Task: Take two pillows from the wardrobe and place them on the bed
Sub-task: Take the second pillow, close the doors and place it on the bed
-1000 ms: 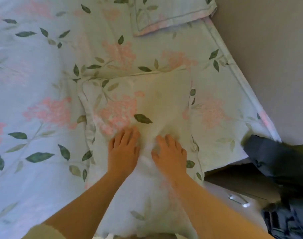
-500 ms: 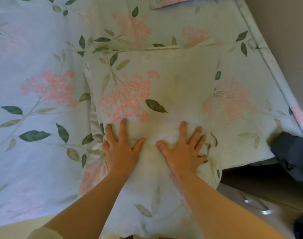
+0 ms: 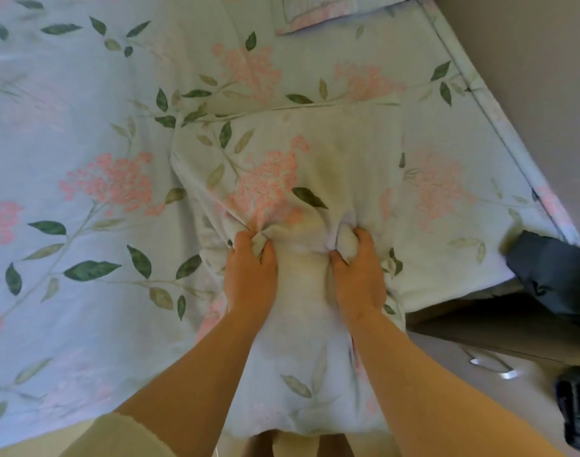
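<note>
Head view: pillow [image 3: 315,166] lies on bed [image 3: 84,127]
Left hand [image 3: 250,275]: fingers bunch its cover
Right hand [image 3: 359,275]: likewise
Advice: release evenly, smooth flat

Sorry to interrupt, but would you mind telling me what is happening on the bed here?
A person is handling a floral pillow that lies on the bed, whose sheet has the same print. Both hands are clenched into its near half: the left hand and the right hand each bunch a fistful of the cover. A second pillow shows partly at the top edge. Something dark lies off the bed's right corner.
</note>
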Available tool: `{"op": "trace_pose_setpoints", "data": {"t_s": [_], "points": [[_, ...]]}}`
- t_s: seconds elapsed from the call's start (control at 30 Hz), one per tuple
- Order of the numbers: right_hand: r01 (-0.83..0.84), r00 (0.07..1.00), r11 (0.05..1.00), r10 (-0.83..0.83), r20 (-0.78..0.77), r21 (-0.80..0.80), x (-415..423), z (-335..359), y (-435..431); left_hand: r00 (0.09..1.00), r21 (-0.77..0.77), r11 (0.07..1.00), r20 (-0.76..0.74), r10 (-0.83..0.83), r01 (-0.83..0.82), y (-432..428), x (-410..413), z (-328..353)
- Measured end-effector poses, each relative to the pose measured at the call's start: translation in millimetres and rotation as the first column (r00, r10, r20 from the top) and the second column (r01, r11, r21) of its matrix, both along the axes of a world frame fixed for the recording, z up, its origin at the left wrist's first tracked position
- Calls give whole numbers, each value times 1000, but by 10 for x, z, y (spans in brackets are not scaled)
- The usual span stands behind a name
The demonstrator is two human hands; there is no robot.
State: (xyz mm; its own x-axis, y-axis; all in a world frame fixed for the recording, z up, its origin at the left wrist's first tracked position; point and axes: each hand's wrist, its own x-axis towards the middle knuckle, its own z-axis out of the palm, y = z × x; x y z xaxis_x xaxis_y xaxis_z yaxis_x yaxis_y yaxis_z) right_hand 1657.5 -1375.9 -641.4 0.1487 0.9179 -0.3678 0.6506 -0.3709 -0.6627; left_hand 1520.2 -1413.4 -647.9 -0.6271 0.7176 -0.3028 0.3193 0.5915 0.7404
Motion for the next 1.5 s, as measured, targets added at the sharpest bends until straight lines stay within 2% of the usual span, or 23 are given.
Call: {"op": "trace_pose_setpoints", "data": {"t_s": [0.13,0.33,0.47,0.63,0.77,0.87,0.9,0.97,1.0,1.07,1.17,1.23,1.3,1.37,1.43,1.5], "points": [[68,997,996,-66,-44,50,44,363,84,1000,115,993,19,13,-15,95,31,441],[123,986,951,-85,-144,284,173,1026,671,1000,286,958,13,15,-18,735,113,1134],[111,991,900,-67,-117,421,457,1356,1419,999,361,932,28,17,-26,1457,344,1483],[6,999,875,12,-34,484,873,1526,2493,997,376,925,69,33,-57,2443,705,1594],[-106,994,890,80,77,443,1111,1484,3200,989,348,928,102,106,-135,3074,970,1455],[-153,986,913,112,127,379,1274,1345,3583,993,261,958,26,115,-117,3430,1088,1240],[-185,975,934,135,178,305,1321,1279,3668,995,167,981,-20,100,-95,3502,1094,1154],[-245,924,967,212,317,68,1433,1113,3796,997,-129,991,-70,14,-23,3603,1120,943],[-242,899,969,241,366,-44,1501,1021,3830,997,-267,963,-51,-56,40,3624,1163,820],[-206,882,965,256,395,-165,1631,817,3813,987,-383,910,37,-155,157,3578,1281,585],[-162,898,958,243,366,-238,1830,520,3661,991,-378,916,50,-126,136,3372,1362,307],[-112,914,954,209,347,-279,1984,325,3525,996,-360,933,86,7,24,3207,1350,177],[-24,949,948,122,290,-318,2128,150,3374,954,-342,932,220,203,-119,3073,1353,88],[37,974,942,41,224,-334,2223,19,3235,888,-318,929,351,299,-187,2989,1407,42],[27,990,956,15,140,-291,2254,-9,3179,864,-303,935,405,300,-182,2970,1468,28],[-23,1000,984,25,13,-177,2240,58,3239,873,-282,939,384,299,-197,3009,1496,39]]}}
